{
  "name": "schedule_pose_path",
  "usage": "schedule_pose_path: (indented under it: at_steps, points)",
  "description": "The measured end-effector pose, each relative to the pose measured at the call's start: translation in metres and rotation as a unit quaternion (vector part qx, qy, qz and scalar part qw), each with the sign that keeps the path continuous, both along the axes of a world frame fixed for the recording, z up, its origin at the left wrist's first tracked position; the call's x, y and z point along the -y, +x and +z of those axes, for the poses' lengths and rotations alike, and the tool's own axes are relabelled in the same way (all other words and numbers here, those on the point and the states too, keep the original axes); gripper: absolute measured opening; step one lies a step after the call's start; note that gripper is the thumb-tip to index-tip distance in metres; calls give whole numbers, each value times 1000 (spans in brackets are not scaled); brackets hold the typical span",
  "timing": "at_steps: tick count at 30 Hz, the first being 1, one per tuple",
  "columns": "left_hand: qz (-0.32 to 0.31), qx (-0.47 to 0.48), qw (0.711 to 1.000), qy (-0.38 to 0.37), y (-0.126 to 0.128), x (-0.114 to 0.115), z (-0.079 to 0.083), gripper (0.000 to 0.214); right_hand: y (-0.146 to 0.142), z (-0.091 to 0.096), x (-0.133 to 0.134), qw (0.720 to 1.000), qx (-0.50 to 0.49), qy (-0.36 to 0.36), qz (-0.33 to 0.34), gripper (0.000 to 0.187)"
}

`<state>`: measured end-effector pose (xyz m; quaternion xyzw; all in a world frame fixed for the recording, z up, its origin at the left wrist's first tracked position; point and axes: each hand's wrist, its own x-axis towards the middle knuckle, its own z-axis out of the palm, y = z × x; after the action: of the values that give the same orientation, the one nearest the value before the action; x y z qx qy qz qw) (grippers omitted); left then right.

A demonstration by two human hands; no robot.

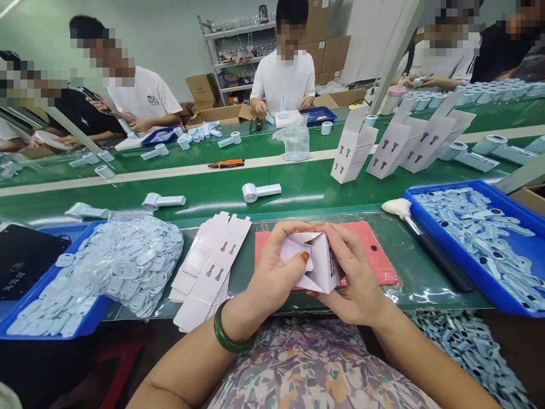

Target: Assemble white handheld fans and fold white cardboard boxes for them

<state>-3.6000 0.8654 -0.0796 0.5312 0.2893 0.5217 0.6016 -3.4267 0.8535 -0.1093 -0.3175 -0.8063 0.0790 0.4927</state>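
Observation:
Between my two hands is a small white cardboard box point(328, 264), its end with folded flaps turned toward me. My left hand point(276, 264) grips its left side, the thumb pressing on an inner flap. On the right side, my right hand point(355, 275) wraps its fingers round the box. Beneath them lies a red mat point(381, 267) on the bench. Left of my hands is a stack of flattened printed boxes point(213, 261). Several boxes stand upright with raised flaps beyond, one of them a printed carton point(351, 150).
A blue tray point(528, 304) of light-blue parts and a black-handled brush point(438, 253) lie right. At left, a bag of pale-blue pieces point(140, 258) rests on another blue tray point(100, 309). White handheld devices, including one device point(259, 192), lie on the green belt point(213, 196). People work opposite.

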Motion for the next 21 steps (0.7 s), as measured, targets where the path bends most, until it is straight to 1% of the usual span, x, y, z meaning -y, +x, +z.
schedule_pose_path:
  at_steps: [6,8,10,12,14,15,17,18,20,21]
  points:
    - [4,-23,1000,-4,-1,-7,-7,35,-1,-5,0,1000,23,-3,-20,90]
    - [-12,-14,1000,0,-5,-10,-8,39,-1,-5,0,999,27,-3,-26,90]
    - [-46,28,999,-6,-9,-13,-8,49,-1,-3,-1,999,27,2,-32,88]
    - [-64,81,995,-14,-12,-14,-8,65,-2,-2,-3,999,23,12,-47,86]
    - [-43,115,992,-3,-11,-13,-10,75,-3,0,-7,997,28,12,-68,83]
    - [-28,117,993,15,-10,-12,-13,81,-3,2,-9,997,31,6,-75,83]
    - [-11,78,994,78,-6,-10,-22,98,-3,4,-12,996,38,-15,-78,85]
    - [-6,38,993,114,-6,-10,-27,104,-1,5,-13,996,40,-27,-71,85]
    - [21,-52,984,167,-7,-15,-37,108,2,5,-12,997,30,-43,-54,83]
    - [50,-79,980,174,-8,-20,-41,104,3,2,-10,998,9,-42,-53,80]
